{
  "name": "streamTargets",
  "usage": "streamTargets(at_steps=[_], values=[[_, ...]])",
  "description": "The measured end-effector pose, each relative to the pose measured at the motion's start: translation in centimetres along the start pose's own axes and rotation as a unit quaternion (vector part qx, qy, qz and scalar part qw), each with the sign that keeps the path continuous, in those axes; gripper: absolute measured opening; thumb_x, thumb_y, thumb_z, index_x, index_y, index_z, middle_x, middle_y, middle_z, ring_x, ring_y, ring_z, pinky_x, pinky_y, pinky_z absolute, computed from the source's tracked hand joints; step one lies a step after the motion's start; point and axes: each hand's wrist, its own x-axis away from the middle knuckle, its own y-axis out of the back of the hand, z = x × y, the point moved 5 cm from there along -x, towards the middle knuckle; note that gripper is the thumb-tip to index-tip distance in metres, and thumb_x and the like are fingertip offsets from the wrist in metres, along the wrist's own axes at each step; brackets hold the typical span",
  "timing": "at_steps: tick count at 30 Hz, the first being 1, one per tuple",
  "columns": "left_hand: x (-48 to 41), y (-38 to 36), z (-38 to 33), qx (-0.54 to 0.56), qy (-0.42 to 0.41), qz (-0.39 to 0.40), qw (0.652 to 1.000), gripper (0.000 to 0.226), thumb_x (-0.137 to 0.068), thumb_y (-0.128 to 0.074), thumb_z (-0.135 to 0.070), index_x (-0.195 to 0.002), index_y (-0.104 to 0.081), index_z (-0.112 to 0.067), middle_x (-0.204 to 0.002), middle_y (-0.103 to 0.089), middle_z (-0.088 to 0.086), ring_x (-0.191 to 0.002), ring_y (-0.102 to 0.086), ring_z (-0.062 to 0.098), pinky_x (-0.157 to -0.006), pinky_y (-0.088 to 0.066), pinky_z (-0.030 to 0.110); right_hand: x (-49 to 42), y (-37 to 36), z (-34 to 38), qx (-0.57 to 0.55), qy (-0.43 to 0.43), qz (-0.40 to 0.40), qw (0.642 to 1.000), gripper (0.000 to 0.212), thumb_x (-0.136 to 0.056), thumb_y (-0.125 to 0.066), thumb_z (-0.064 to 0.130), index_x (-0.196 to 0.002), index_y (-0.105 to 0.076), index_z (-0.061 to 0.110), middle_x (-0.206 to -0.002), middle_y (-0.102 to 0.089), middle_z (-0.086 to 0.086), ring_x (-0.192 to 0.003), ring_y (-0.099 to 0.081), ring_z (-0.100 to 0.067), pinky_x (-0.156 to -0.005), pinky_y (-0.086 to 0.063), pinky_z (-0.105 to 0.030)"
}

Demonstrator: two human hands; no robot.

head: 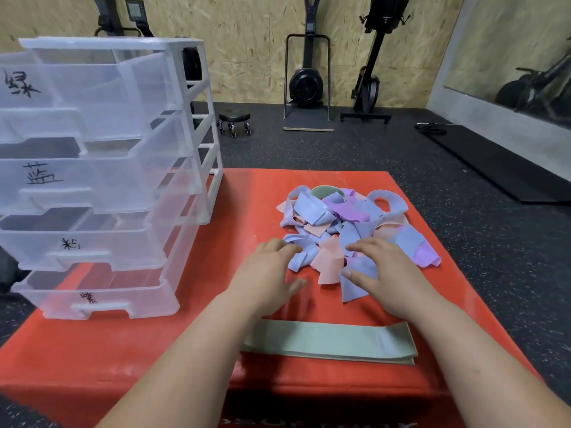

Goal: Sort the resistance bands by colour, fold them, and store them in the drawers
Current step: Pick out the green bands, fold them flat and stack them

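Gym room: chipboard walls, black rubber floor, rowing machines at the back. The work surface is a red padded platform [253,193], not a real tabletop.

- Translucent plastic four-drawer unit [102,168] stands on the platform's left side. All four drawers are pulled out in steps, and each front has a handwritten label.
- Loose pile of blue, pink and purple fabric resistance bands [336,217] lies centre-right, straight ahead of the hands. One sage-green looped band [321,190] sits at the far edge of the pile.
- Flat sage-green band stack [330,341] lies close to the person, under the forearms. Its long axis runs left to right, and it is already clear of the pile.
- Left hand [265,270]: fingers straight, gripping nothing, tips on a blue band [301,253] at the pile's near-left edge.
- Right hand [383,270]: fingers spread flat, gripping nothing, resting on a crumpled blue band [355,282] at the near edge.
- A pink band [329,261] stands up between the two hands.

Judgement: early in the sort, only green separated so far. The remaining green loop lies behind the whole pile, so it needs a reach over. The near blue bands are the easier pick for either hand. The left hand is nearer the drawers.
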Motion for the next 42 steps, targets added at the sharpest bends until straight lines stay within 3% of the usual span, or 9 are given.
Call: streamTargets(at_steps=[4,8,15,19,23,26,29,36,42], values=[[-2.4,-1.0,-0.2,0.041,0.016,-0.008,0.999,0.072,-0.094,-0.069,-0.051,-0.158,-0.040,-0.034,-0.155,-0.041,-0.003,-0.140,-0.040,0.025,-0.111,-0.041,0.039,-4.6,-1.1,0.7,0.009,-0.010,-0.014,1.000,0.056,-0.093,-0.068,0.054,-0.145,-0.056,0.035,-0.149,-0.048,0.006,-0.138,-0.044,-0.024,-0.115,-0.039,-0.040],[-4.5,-2.0,0.5,0.030,0.023,-0.001,0.999,0.074,-0.095,-0.066,-0.053,-0.159,-0.036,-0.031,-0.159,-0.037,0.002,-0.144,-0.036,0.027,-0.118,-0.034,0.039,-11.2,-1.5,0.1,0.049,-0.031,0.021,0.998,0.061,-0.096,-0.062,0.057,-0.151,-0.049,0.035,-0.162,-0.037,0.001,-0.147,-0.034,-0.027,-0.117,-0.035,-0.044],[-6.1,-3.3,2.0,0.031,0.026,0.004,0.999,0.072,-0.095,-0.063,-0.054,-0.158,-0.036,-0.032,-0.159,-0.034,-0.001,-0.143,-0.035,0.024,-0.118,-0.032,0.035,-21.9,-3.1,-4.9,0.105,-0.088,0.094,0.986,0.066,-0.102,-0.046,0.060,-0.159,-0.039,0.027,-0.167,-0.031,-0.008,-0.152,-0.030,-0.034,-0.124,-0.026,-0.046],[-6.5,-3.6,2.4,0.034,0.024,0.010,0.999,0.071,-0.096,-0.062,-0.054,-0.158,-0.034,-0.034,-0.160,-0.030,-0.002,-0.146,-0.030,0.022,-0.119,-0.032,0.035,-24.4,-4.5,-6.8,0.119,-0.131,0.133,0.975,0.072,-0.101,-0.035,0.066,-0.160,-0.035,0.025,-0.163,-0.033,-0.017,-0.150,-0.030,-0.039,-0.122,-0.028,-0.050],[-6.6,-3.8,2.5,0.036,0.023,0.016,0.999,0.071,-0.097,-0.061,-0.054,-0.159,-0.032,-0.034,-0.163,-0.026,-0.002,-0.149,-0.026,0.021,-0.121,-0.029,0.034,-25.2,-6.5,-9.2,0.111,-0.150,0.145,0.972,0.106,-0.074,-0.015,0.092,-0.134,-0.055,0.015,-0.139,-0.055,-0.018,-0.129,-0.049,-0.043,-0.105,-0.045,-0.054],[-6.6,-3.8,2.5,0.038,0.022,0.021,0.999,0.069,-0.098,-0.061,-0.052,-0.159,-0.034,-0.033,-0.163,-0.027,-0.001,-0.149,-0.027,0.023,-0.121,-0.027,0.033,-24.7,-6.6,-8.9,0.078,-0.147,0.110,0.980,0.071,-0.090,-0.034,0.077,-0.111,-0.060,0.014,-0.127,-0.059,-0.017,-0.114,-0.056,-0.040,-0.096,-0.049,-0.051],[-6.4,-3.7,2.3,0.039,0.022,0.026,0.999,0.068,-0.098,-0.062,-0.052,-0.158,-0.036,-0.032,-0.163,-0.028,0.000,-0.149,-0.028,0.024,-0.121,-0.028,0.033,-24.0,-5.7,-7.7,0.058,-0.120,0.065,0.989,0.050,-0.104,-0.045,0.050,-0.125,-0.062,0.008,-0.136,-0.055,-0.021,-0.124,-0.052,-0.039,-0.103,-0.045,-0.047],[-5.9,-2.3,1.3,0.052,0.023,0.028,0.998,0.070,-0.096,-0.065,-0.051,-0.158,-0.038,-0.031,-0.162,-0.030,0.001,-0.147,-0.031,0.026,-0.119,-0.033,0.037,-21.8,2.0,-2.5,-0.005,-0.036,-0.094,0.995,0.037,-0.105,-0.054,0.036,-0.133,-0.067,0.015,-0.137,-0.063,-0.005,-0.124,-0.060,-0.028,-0.103,-0.045,-0.039],[-5.2,-0.5,-0.1,0.092,0.020,0.002,0.996,0.065,-0.096,-0.065,-0.046,-0.156,-0.043,-0.030,-0.161,-0.033,-0.003,-0.145,-0.035,0.024,-0.116,-0.038,0.038,-18.2,9.0,1.8,-0.038,0.006,-0.188,0.982,0.013,-0.086,-0.078,0.025,-0.099,-0.079,0.030,-0.100,-0.076,0.012,-0.092,-0.073,-0.010,-0.091,-0.057,-0.039]])
